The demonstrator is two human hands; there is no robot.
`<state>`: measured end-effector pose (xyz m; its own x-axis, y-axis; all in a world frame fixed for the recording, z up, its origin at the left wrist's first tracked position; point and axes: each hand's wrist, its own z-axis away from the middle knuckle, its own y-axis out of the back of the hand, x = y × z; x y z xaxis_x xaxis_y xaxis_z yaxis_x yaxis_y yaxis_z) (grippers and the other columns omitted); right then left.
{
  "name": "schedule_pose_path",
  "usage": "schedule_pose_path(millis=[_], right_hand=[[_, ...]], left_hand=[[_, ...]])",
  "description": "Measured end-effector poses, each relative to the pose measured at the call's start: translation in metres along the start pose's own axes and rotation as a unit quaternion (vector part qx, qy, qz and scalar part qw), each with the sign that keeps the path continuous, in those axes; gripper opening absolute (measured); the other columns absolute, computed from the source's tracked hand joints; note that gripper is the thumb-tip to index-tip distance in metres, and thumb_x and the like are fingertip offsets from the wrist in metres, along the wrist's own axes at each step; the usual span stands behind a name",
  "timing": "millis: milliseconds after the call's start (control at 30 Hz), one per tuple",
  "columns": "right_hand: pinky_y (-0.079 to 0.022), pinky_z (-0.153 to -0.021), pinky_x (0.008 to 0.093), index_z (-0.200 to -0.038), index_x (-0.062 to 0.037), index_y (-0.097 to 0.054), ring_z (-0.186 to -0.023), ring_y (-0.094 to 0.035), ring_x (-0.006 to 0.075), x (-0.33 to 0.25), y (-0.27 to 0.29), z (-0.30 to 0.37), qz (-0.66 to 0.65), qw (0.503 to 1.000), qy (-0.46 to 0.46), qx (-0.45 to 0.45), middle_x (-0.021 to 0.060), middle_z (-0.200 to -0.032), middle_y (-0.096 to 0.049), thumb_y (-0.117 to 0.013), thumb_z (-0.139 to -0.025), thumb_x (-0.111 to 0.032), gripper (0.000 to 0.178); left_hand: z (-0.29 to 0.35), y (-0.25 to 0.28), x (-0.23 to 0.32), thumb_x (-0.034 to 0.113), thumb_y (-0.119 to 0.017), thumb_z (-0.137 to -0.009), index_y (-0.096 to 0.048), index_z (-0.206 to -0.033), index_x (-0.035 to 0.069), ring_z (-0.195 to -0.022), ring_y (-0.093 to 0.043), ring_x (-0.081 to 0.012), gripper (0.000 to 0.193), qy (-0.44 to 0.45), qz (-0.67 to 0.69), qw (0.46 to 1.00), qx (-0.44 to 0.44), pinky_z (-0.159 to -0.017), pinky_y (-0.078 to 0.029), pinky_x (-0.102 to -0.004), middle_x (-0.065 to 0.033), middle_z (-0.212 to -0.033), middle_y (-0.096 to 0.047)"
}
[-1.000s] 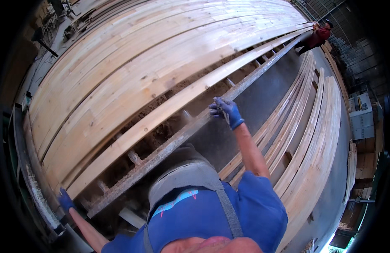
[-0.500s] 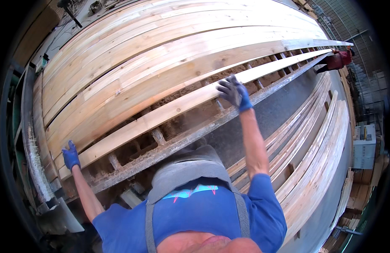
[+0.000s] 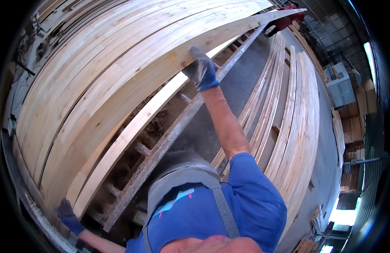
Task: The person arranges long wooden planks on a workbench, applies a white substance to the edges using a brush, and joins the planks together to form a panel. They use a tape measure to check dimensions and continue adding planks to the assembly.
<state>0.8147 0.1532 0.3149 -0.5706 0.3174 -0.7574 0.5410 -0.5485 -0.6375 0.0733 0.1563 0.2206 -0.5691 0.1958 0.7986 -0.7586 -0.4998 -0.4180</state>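
Note:
My right hand [image 3: 202, 71], in a grey and blue work glove, is at the wide pale wooden board [image 3: 161, 67] along the front of a row of boards. Its fingers reach up the board's face to the upper edge, seemingly gripping it; the thumb is hard to make out. My left hand [image 3: 70, 217], also gloved, is at the near left, beside the end of a narrower board [image 3: 132, 128], its fingers raised and somewhat apart. That narrower board lies across a metal frame, below the wide one.
A rusty metal rail [image 3: 157, 156] runs in front of me, with sawdust under its crossbars. Long planks [image 3: 292, 126] lie stacked on the floor at the right. A co-worker in red [image 3: 282, 21] stands at the boards' far end. A pale cabinet [image 3: 340, 86] stands farther right.
My right hand has moved from the narrower board to the wide one, whose face now shows more fully. My view has turned, and my left hand appears lower beside the board ends.

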Motion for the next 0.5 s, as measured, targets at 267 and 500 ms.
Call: schedule_pose_path(millis=[267, 500], right_hand=[[-0.058, -0.078, 0.0366, -0.117, -0.0096, -0.060, -0.096, -0.067, 0.0213, -0.035, 0.077, 0.031, -0.149, 0.987, 0.024, -0.050, 0.0080, -0.110, -0.068, -0.060, -0.093, -0.033, 0.034], [-0.048, -0.089, 0.0281, -0.115, 0.0043, -0.062, -0.097, -0.063, 0.0175, 0.064, 0.095, 0.214, 0.095, 0.960, -0.188, -0.185, 0.0075, -0.105, -0.067, -0.065, -0.091, -0.022, 0.036]], left_hand=[[0.042, -0.007, -0.051, 0.030, -0.054, -0.097, -0.049, -0.130, -0.005, -0.107, -0.058, -0.0289, 0.048, -0.020, 0.158, 0.939, -0.305, -0.103, -0.043, -0.0412, -0.0168, -0.121, -0.060], [0.128, -0.055, -0.211, 0.037, -0.058, -0.094, -0.059, -0.118, -0.001, -0.097, -0.061, -0.0248, 0.045, 0.218, 0.101, 0.933, -0.268, -0.093, -0.046, -0.0355, -0.0158, -0.111, -0.066]])
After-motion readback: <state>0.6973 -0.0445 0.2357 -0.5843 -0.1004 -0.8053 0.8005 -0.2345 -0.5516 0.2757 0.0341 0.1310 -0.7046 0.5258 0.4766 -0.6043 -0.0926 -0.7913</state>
